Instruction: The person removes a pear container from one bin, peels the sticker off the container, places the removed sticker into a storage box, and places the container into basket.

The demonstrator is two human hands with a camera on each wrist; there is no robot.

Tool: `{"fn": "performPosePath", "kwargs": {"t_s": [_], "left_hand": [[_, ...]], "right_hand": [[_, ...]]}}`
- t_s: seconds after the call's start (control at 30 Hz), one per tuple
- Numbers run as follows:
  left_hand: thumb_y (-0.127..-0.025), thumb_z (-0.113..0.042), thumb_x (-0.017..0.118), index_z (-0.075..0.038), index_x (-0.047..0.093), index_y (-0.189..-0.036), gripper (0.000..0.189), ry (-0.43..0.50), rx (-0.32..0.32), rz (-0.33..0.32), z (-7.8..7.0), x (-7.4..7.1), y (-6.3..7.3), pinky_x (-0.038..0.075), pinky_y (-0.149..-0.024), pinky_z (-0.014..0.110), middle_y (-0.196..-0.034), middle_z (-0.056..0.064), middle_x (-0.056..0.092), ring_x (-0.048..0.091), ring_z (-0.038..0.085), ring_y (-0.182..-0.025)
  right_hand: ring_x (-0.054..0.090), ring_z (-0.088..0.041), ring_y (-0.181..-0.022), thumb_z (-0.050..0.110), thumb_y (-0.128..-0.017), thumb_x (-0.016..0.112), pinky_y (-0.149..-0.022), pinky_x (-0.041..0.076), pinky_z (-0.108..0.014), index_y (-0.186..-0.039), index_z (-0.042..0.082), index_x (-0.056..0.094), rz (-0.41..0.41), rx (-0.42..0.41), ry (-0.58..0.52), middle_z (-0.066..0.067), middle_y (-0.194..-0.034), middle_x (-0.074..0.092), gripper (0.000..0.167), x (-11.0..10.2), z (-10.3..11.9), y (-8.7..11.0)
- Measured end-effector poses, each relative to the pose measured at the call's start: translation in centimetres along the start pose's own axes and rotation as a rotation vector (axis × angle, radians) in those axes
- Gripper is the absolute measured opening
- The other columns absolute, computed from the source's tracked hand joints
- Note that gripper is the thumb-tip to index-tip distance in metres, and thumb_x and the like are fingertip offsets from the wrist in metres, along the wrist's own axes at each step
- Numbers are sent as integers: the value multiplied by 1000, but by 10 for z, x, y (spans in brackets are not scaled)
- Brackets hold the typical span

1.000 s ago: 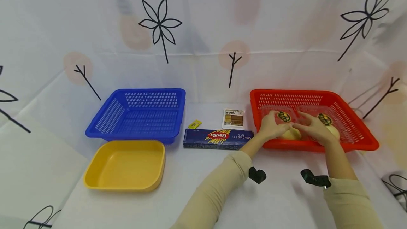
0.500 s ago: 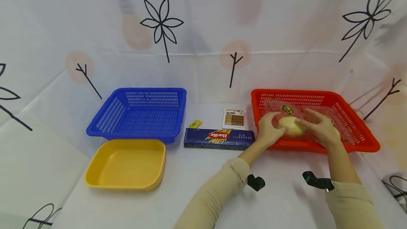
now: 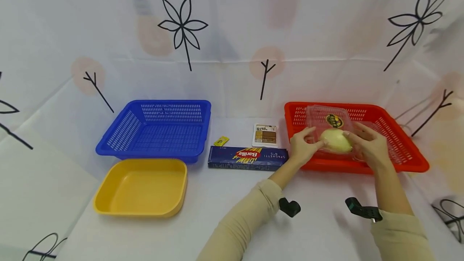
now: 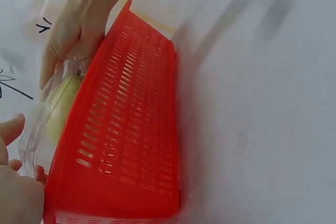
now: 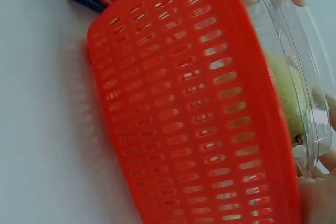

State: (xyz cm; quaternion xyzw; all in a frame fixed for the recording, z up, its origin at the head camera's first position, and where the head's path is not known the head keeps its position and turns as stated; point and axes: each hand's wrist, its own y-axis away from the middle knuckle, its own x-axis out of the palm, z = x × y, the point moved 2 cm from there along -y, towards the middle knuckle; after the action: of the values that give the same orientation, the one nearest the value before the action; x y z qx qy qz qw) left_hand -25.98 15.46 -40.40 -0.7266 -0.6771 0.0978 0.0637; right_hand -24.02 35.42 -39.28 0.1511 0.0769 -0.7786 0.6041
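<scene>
A clear plastic clamshell (image 3: 319,117) with a round black-and-yellow label is tilted up over the red basket (image 3: 411,160). Inside it shows a pale yellow-green fruit (image 3: 336,140), speckled and with a dark stem end in the right wrist view, like a pear. My left hand (image 3: 303,147) grips the clamshell's left side, thumb toward the fruit. On the other side, my right hand (image 3: 371,146) holds its right edge. Seen from the left wrist, the basket wall hides the lower part of the clamshell (image 4: 34,135). A second clear pack lies in the basket, partly behind my right hand.
Left of the red basket lie a blue spaghetti box (image 3: 248,158), a white-and-brown packet (image 3: 266,135) and a small yellow sachet (image 3: 221,141). Farther left stand a blue basket (image 3: 156,144) and, before it, a yellow tray (image 3: 141,208). A patterned cloth hangs behind.
The clamshell has come up from the basket's floor and tilted toward me, shifting slightly right. Both hands have settled on its two sides. The other things stay where they were.
</scene>
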Motion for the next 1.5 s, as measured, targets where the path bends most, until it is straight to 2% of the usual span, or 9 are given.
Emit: {"fn": "performPosePath", "kwargs": {"t_s": [0.3, 0.47, 0.53, 0.73, 0.87, 1.07, 1.17, 1.3, 1.5], "left_hand": [[-74, -5, 79, -8, 62, -124, 53, 196, -95, 116, -2, -12, 4, 51, -68, 13, -134, 0, 54, 55, -4, -75], [-76, -1, 76, -5, 60, -126, 54, 268, -75, 131, -9, -22, 10, 51, -68, 14, -134, 1, 54, 54, -2, -75], [-76, 0, 75, -4, 60, -126, 53, 294, -63, 134, -13, -27, 12, 51, -67, 13, -127, 0, 58, 53, -1, -74], [-76, 1, 75, -7, 60, -126, 53, 325, -74, 165, -21, -42, 18, 47, -62, 12, -97, -14, 59, 53, 0, -77], [-77, 1, 75, -4, 60, -126, 52, 334, -84, 169, -23, -51, 23, 47, -62, 12, -90, -11, 58, 52, 1, -77], [-77, 0, 74, -5, 60, -127, 52, 335, -76, 165, -26, -66, 33, 48, -67, 13, -99, -12, 61, 52, 1, -80], [-78, 1, 73, -4, 58, -128, 52, 347, -75, 173, -27, -74, 39, 49, -77, 16, -108, -8, 62, 52, 2, -87], [-78, 3, 72, -1, 58, -127, 51, 375, -69, 177, -25, -83, 46, 48, -91, 23, -123, 5, 60, 53, 9, -100], [-79, 5, 70, 4, 55, -128, 51, 412, -53, 191, -25, -98, 53, 47, -96, 34, -128, 17, 54, 52, 20, -104]], "right_hand": [[38, -10, -103, 46, -89, 59, -66, 47, -9, -146, 27, 34, 33, 12, 79, 7, -133, 43, 66, -5, 13, 13], [39, -7, -95, 37, -87, 66, -62, 51, -15, -144, 25, 40, 68, 49, -161, 12, -114, 45, 64, -2, 23, 22], [44, -5, -92, 34, -86, 68, -61, 52, -17, -143, 23, 41, 82, 54, -241, 15, -108, 47, 64, -1, 27, 26], [44, -5, -93, 37, -87, 65, -63, 53, -17, -144, 28, 39, 106, 66, -178, 18, -110, 48, 64, 2, 35, 38], [45, -4, -95, 32, -88, 65, -65, 52, -15, -145, 24, 37, 138, 52, -210, 18, -111, 48, 64, 6, 36, 46], [43, -2, -99, 30, -90, 63, -68, 51, -12, -146, 23, 36, 183, 21, -179, 17, -118, 48, 62, 13, 36, 56], [46, 0, -99, 27, -91, 62, -70, 50, -11, -145, 22, 38, 206, -12, -207, 19, -114, 51, 59, 16, 34, 61], [49, 3, -100, 17, -93, 59, -73, 50, -11, -141, 19, 46, 234, -78, -352, 18, -113, 54, 50, 24, 33, 69], [48, 1, -107, 8, -94, 55, -81, 48, -11, -137, 15, 50, 274, -137, -528, 11, -122, 50, 44, 41, 36, 80]]}}
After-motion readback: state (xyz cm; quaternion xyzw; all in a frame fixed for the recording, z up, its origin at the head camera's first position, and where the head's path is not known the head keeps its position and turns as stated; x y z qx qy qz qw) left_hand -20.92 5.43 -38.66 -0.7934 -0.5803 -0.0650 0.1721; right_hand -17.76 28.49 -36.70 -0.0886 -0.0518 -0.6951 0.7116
